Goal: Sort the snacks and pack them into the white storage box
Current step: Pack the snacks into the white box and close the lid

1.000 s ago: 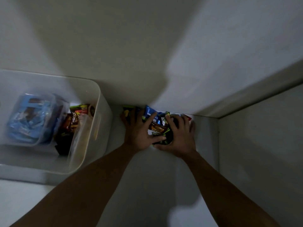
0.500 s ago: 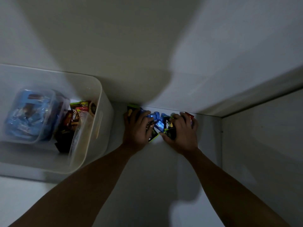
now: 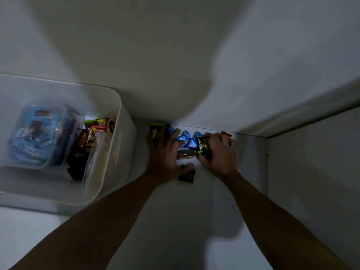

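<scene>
Fingers of R hand (image 3: 220,154) curl round black Nextar pk (image 3: 201,146); L hand (image 3: 163,152) grips blue wrappers (image 3: 185,138).

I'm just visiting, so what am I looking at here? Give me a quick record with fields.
Box: white storage box on the left, already part filled
Inside: clear tub, with brown packets beside it
Loose pile: blue packets by the back wall
Left: left hand grips the blue packets
Right: right hand grips a black-green packet
Stray: dark packet lies nearer the person
</scene>
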A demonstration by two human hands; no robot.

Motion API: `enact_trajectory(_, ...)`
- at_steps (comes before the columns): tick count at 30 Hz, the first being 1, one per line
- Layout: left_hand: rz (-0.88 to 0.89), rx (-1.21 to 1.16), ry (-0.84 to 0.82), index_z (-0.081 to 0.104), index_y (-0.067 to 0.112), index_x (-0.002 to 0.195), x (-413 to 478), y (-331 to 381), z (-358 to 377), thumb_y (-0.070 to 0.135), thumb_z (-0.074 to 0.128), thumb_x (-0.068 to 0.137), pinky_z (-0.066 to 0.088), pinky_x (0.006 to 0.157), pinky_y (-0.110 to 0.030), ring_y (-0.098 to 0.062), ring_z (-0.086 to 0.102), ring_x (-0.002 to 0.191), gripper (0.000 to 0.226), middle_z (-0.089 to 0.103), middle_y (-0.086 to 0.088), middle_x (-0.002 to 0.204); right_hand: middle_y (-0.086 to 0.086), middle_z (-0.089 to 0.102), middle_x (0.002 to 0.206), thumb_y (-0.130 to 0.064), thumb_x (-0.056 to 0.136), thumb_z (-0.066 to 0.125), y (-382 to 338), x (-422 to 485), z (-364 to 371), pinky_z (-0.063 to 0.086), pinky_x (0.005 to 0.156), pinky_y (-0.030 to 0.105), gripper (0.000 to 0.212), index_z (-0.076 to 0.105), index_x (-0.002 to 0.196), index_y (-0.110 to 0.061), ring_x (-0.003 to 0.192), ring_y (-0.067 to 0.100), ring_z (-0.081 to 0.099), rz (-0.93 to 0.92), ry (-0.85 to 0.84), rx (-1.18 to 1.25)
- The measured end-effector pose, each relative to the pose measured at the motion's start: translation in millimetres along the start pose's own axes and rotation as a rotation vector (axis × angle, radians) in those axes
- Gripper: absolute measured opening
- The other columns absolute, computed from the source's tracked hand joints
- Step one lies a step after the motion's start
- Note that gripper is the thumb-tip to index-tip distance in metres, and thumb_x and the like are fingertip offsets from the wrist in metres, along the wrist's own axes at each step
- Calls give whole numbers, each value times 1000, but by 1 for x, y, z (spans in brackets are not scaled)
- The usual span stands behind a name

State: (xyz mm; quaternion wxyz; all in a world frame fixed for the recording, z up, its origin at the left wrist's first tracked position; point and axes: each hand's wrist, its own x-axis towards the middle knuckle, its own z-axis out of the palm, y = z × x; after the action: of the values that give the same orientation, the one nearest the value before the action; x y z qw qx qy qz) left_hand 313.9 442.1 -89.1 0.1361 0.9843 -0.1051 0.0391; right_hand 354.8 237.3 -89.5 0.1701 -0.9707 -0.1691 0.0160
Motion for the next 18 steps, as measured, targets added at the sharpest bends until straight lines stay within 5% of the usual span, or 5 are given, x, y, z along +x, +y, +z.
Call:
enact_trajectory(3, -86, -40, 22, 65, 17, 109, 5, 3, 0, 53, 60, 82, 27, 103, -64, -39, 42, 132, 45, 55, 0, 138, -7, 61, 124, -45, 72, 67, -2, -1, 0, 35, 85, 41, 44, 59, 108, -22, 110, 20, 48, 12, 28, 41)
enact_trajectory(5, -81, -67, 30, 65, 18, 110, 6, 1, -2, 46, 59, 82, 27, 104, -63, -36, 42, 133, 40, 56, 1, 137, -8, 59, 125, -44, 72, 68, -3, -1, -1, 35, 86, 41, 45, 59, 110, -23, 111, 19, 47, 23, 18, 42)
enact_trajectory(8, -43, -132, 55, 64, 18, 116, 3, -1, -7, 58, 58, 75, 19, 109, -64, -36, 37, 138, 58, 51, -1, 143, -7, 58, 126, -45, 73, 69, -2, -1, 0, 35, 87, 42, 45, 58, 110, -23, 112, 19, 47, 29, 5, 47)
enact_trajectory(12, -3, -33, -37, 43, 22, 147, -1, 4, -6, 98, 47, 53, 9, 109, -72, -43, 13, 148, 120, 26, -7, 160, -6, 59, 125, -54, 78, 65, -1, -2, 1, 36, 86, 42, 46, 59, 110, -22, 108, 21, 49, 14, 14, 50)
enact_trajectory(18, 118, 118, 5, 47, 31, 144, -11, 3, 8, 89, 45, 73, 13, 107, -73, -52, 18, 144, 91, 32, -10, 158, -5, 59, 125, -45, 74, 67, -2, -2, 0, 34, 86, 41, 45, 59, 111, -21, 111, 22, 48, 11, 20, 57)
